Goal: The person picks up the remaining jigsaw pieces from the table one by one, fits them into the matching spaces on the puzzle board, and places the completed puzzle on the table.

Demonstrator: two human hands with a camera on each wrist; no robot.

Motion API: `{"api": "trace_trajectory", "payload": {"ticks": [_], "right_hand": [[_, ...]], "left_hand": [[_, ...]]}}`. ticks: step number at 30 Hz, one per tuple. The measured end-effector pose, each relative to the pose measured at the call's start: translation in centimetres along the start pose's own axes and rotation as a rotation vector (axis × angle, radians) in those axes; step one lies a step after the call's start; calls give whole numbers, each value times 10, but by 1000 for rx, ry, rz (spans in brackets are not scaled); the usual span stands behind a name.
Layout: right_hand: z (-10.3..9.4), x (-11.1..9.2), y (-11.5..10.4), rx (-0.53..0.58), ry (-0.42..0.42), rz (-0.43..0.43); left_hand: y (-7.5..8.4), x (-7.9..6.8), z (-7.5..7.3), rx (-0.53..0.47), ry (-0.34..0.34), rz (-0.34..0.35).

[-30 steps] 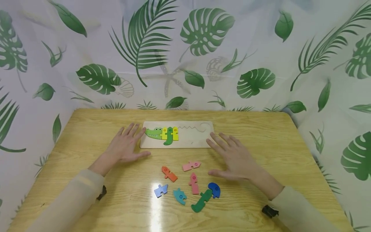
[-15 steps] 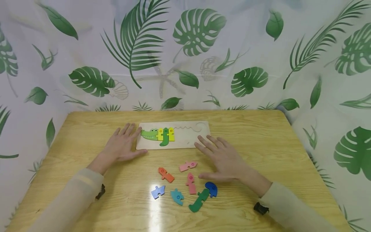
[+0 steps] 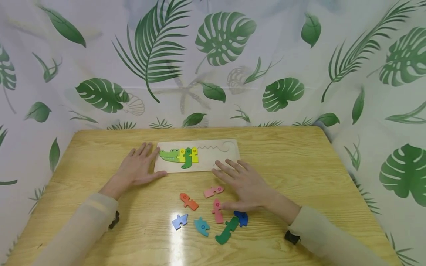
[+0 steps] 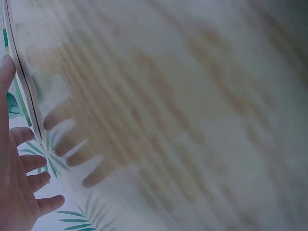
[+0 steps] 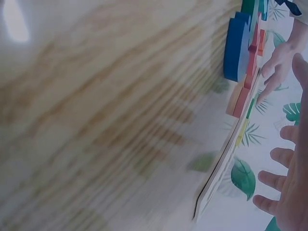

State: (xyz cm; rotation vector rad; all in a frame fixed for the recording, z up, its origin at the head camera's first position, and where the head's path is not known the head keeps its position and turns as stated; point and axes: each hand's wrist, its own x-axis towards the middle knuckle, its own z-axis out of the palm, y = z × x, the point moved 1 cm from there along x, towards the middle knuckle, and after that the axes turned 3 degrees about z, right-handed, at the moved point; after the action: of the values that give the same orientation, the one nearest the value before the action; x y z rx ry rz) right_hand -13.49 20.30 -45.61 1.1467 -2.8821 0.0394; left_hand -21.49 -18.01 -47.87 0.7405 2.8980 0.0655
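Observation:
My left hand lies with straight, spread fingers at the left end of a pale wooden puzzle board, fingertips right at its edge. In the board sit a light green crocodile head, two yellow pieces and a green leg piece between them. My right hand, fingers spread and holding nothing, overlaps the board's lower right edge in the head view. Its thumb is beside an upright pink piece. Each wrist view shows its own hand, left and right, with fingers apart.
Nearer than the board lie loose puzzle pieces: orange, a second pink, light blue, teal, green and dark blue. The wooden table meets a leaf-print backdrop behind.
My right hand has moved left, from the board's right end to over its lower right edge, its thumb nearing the upright pink piece. The left hand stays by the board; the head view has shifted slightly.

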Motion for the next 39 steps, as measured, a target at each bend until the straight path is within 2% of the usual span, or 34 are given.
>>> {"api": "trace_trajectory", "payload": {"ticks": [16,23,29,39], "right_hand": [[1,17,-11,-11,-45,-98],[1,25,-17,-32,-108,-161],[2,33,-24,0,-168,-181],[3,47,-32,20,-202,-250]], "left_hand": [[-4,3,6,-2,8,-11],[-4,3,6,-3,1,-21],[-3,3,7,-6,-5,-31],[-3,3,7,6,-6,-40]]}}
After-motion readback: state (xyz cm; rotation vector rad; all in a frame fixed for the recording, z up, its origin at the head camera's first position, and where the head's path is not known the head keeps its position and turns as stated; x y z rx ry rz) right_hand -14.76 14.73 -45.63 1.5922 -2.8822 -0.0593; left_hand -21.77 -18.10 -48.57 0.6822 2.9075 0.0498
